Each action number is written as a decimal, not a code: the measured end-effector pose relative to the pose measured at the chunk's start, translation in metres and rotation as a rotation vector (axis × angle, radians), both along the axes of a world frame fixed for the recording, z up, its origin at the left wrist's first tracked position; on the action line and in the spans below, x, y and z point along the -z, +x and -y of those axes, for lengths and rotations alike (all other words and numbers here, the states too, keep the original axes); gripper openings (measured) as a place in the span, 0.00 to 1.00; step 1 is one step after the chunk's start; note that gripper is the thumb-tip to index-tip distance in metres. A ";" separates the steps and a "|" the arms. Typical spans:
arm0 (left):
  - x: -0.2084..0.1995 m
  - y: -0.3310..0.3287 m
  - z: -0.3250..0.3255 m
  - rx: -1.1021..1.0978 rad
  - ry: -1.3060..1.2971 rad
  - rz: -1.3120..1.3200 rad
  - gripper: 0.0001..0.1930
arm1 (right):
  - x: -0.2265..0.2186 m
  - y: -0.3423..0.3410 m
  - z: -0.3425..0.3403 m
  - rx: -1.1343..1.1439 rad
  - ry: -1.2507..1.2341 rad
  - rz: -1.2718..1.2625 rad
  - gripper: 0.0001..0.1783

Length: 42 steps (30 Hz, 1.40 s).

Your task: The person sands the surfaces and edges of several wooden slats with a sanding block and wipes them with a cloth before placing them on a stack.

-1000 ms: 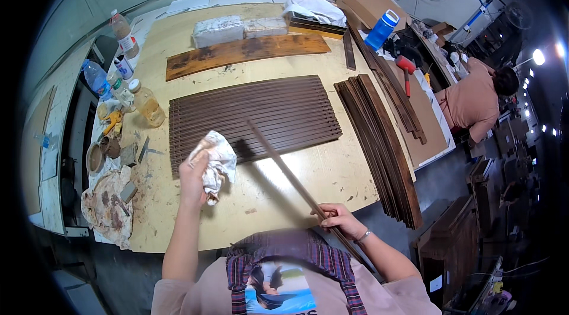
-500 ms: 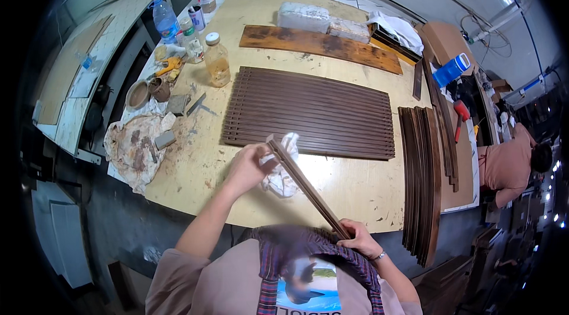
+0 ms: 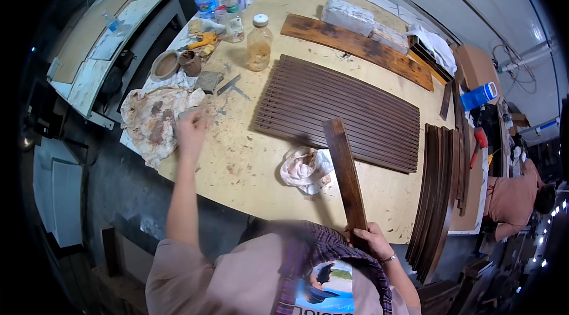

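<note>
Since the earlier frame, the left hand (image 3: pixel 192 130) has drawn away from the wooden strip (image 3: pixel 345 175) to the table's left edge, leaving the white rag (image 3: pixel 300 174) behind, and the strip has swung to show its broad face. Farthest left on the table (image 3: pixel 246 175), a brown-stained cloth (image 3: pixel 142 119) lies crumpled, with the left hand at its right side; those fingers are curled and blurred, so I cannot tell whether they grip anything. Just beyond the cloth sit a round bowl (image 3: pixel 155 72) and a small brown pot (image 3: pixel 191 63), then a dark block (image 3: pixel 208 82) and a flat metal tool (image 3: pixel 229 84). Next comes a jar with a white cap (image 3: pixel 259 51), standing upright. Near the middle, a row of dark slats (image 3: pixel 341 112) lies side by side, and the rag rests bunched on the tabletop, nearer the person. Just right of the rag, the strip slants up from the right hand (image 3: pixel 374 241), whose thumb and fingers grasp its near end close to the body. Further right lie a stack of dark strips (image 3: pixel 434 199), a red mallet (image 3: pixel 479 138) and a blue bottle (image 3: pixel 479 96); beyond them a co-worker (image 3: pixel 511 202) leans forward.
</note>
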<state>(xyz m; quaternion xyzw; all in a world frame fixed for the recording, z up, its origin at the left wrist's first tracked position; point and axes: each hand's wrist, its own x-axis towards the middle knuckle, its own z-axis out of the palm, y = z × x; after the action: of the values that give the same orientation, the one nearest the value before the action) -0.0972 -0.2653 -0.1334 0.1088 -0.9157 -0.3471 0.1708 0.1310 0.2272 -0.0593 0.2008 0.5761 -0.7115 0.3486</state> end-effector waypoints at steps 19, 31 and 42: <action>-0.074 0.024 -0.154 0.626 0.874 0.150 0.23 | 0.010 0.009 -0.006 -0.039 -0.046 -0.062 0.29; -0.061 0.009 -0.155 0.528 1.027 0.251 0.08 | -0.010 0.016 -0.005 -0.077 0.047 -0.036 0.28; -0.010 -0.003 0.058 0.076 -0.375 0.109 0.19 | 0.001 0.008 -0.003 -0.074 0.059 -0.009 0.29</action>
<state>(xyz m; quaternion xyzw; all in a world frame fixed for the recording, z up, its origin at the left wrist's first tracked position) -0.0998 -0.3237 -0.1233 0.0588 -0.9757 -0.1702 0.1251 0.1385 0.2304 -0.0603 0.1865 0.6054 -0.6816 0.3662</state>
